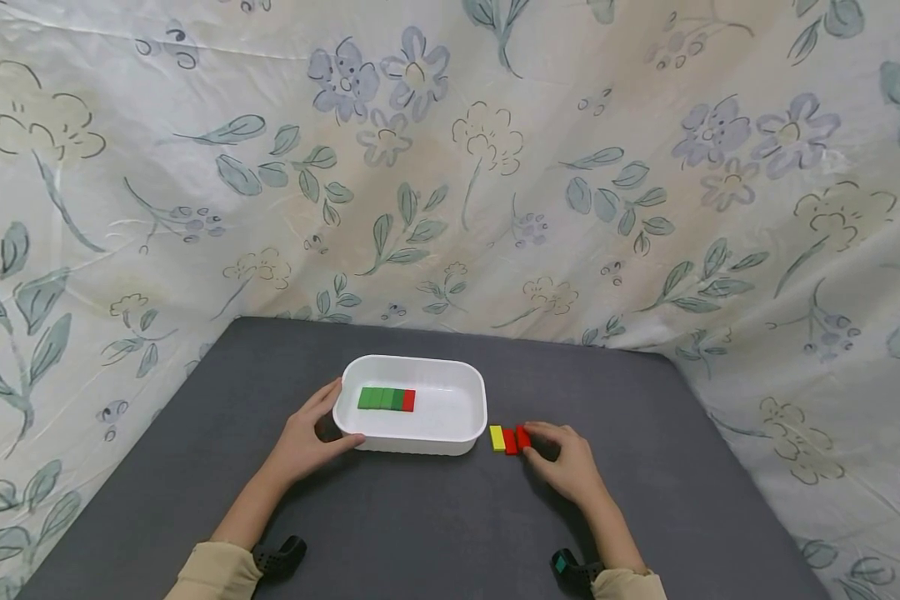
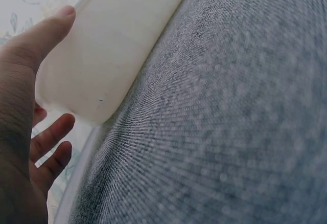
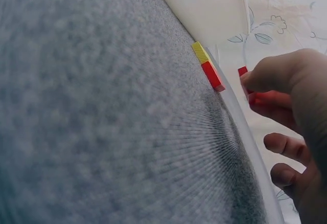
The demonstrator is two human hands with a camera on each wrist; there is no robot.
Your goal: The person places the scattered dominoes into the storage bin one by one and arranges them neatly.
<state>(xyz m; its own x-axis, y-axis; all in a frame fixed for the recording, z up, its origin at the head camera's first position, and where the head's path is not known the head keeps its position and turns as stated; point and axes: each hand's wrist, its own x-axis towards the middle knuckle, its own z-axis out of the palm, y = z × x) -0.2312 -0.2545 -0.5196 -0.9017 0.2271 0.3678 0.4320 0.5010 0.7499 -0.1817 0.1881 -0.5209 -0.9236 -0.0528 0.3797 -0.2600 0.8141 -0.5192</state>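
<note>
A white plastic tray (image 1: 427, 445) stands on the dark table, with a row of green blocks (image 1: 377, 398) and one red block (image 1: 408, 401) inside. My left hand (image 1: 309, 435) grips its left end, thumb along the front wall and fingers round the far side. In the left wrist view the thumb (image 2: 48, 35) lies on the tray wall (image 2: 117, 35). My right hand (image 1: 567, 464) pinches a red block (image 1: 523, 437) between thumb and index finger, raised off the table in the right wrist view. A yellow block (image 1: 497, 438) and another red block (image 1: 510, 442) lie beside it, right of the tray.
The dark grey table (image 1: 420, 533) reaches back to a floral curtain (image 1: 450, 208) that hangs behind it and at both sides. Black wristbands (image 1: 279, 558) sit at the cuffs of the beige sleeves.
</note>
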